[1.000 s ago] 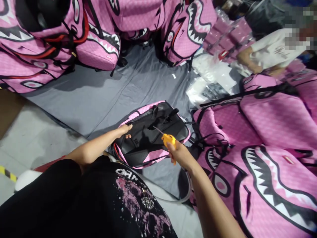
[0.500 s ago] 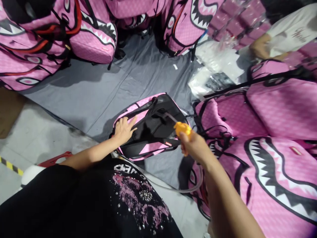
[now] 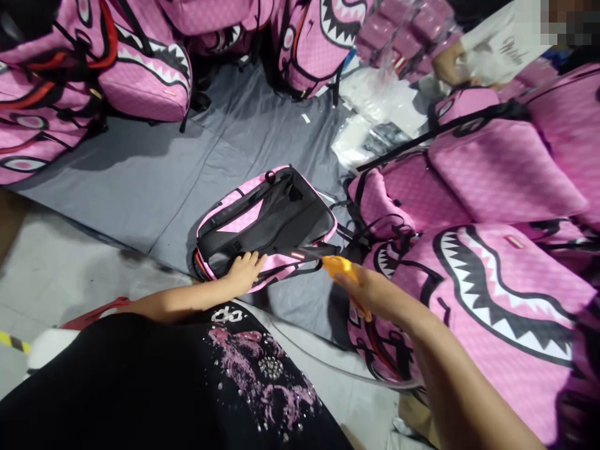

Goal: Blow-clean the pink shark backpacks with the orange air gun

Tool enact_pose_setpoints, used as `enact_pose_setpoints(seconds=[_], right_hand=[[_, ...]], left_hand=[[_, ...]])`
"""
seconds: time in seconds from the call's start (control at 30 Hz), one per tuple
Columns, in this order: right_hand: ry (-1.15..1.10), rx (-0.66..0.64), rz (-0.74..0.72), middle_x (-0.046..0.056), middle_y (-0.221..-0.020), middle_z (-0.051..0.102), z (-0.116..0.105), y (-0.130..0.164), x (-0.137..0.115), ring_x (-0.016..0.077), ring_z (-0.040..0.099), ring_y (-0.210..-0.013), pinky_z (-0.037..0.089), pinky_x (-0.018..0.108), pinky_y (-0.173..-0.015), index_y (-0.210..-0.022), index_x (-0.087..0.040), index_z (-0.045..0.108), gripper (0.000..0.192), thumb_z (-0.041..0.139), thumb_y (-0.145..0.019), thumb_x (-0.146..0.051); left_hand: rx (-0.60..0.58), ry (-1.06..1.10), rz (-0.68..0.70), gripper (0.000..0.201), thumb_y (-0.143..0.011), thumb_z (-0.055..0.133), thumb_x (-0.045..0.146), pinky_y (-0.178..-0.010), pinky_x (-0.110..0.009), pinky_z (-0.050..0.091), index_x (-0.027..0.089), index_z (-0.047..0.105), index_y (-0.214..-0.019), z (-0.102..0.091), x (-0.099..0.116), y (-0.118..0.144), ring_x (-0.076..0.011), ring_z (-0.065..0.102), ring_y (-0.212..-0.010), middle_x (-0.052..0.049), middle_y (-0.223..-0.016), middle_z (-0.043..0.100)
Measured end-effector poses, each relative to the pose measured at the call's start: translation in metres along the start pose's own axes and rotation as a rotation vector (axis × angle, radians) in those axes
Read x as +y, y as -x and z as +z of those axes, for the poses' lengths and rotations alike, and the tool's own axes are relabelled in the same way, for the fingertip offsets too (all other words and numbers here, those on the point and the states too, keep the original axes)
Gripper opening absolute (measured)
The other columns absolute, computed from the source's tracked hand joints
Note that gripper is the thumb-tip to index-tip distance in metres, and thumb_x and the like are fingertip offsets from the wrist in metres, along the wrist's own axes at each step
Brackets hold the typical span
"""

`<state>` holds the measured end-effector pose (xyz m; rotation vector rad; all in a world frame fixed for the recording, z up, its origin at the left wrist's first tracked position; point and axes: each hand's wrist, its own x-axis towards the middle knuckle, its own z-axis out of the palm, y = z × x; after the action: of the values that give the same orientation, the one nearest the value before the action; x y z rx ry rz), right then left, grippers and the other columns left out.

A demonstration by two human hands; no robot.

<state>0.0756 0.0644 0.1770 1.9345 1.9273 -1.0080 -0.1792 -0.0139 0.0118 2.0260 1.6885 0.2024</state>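
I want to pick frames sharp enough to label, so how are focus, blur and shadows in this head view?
Head view: the backpack on the grey sheet is fairly sharp; the right hand and its orange tool are smeared by motion; the left hand reads clearly. Soft shadows fall beside the piled bags. Edges bow slightly, and the upper right corner is pixelated.

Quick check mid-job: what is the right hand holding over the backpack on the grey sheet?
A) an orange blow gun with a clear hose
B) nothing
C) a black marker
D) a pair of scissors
A: the right hand grips an orange blow gun, its nozzle aimed at the backpack, with a clear hose trailing below.
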Motion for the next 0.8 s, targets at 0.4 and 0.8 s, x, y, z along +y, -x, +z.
enact_pose_setpoints(seconds=[0.4, 0.8], right_hand=[[0.121, 0.296, 0.088, 0.014, -0.081, 0.069, 0.048, 0.023, 0.036, 0.0242, 0.066, -0.07, 0.041, 0.029, -0.057, -0.125, -0.012, 0.052, 0.045, 0.036, -0.099, -0.045], [0.373, 0.046, 0.046, 0.011, -0.082, 0.073, 0.208, 0.07, 0.001, 0.0251, 0.073, -0.077, 0.043, 0.027, -0.06, -0.116, -0.017, 0.053, 0.03, 0.035, -0.102, -0.037]], left_hand=[[0.053, 0.416, -0.372, 0.046, -0.098, 0.043, 0.037, -0.092, -0.039, 0.05, 0.033, 0.047, -0.144, 0.005, 0.01, -0.013, -0.0261, 0.062, -0.109, -0.009, -0.125, 0.061], [0.296, 0.65, -0.363, 0.053, -0.09, 0.057, 0.04, -0.111, -0.04, 0.035, 0.02, 0.05, -0.138, -0.062, -0.05, -0.012, -0.0277, 0.037, -0.139, -0.012, -0.149, 0.043]])
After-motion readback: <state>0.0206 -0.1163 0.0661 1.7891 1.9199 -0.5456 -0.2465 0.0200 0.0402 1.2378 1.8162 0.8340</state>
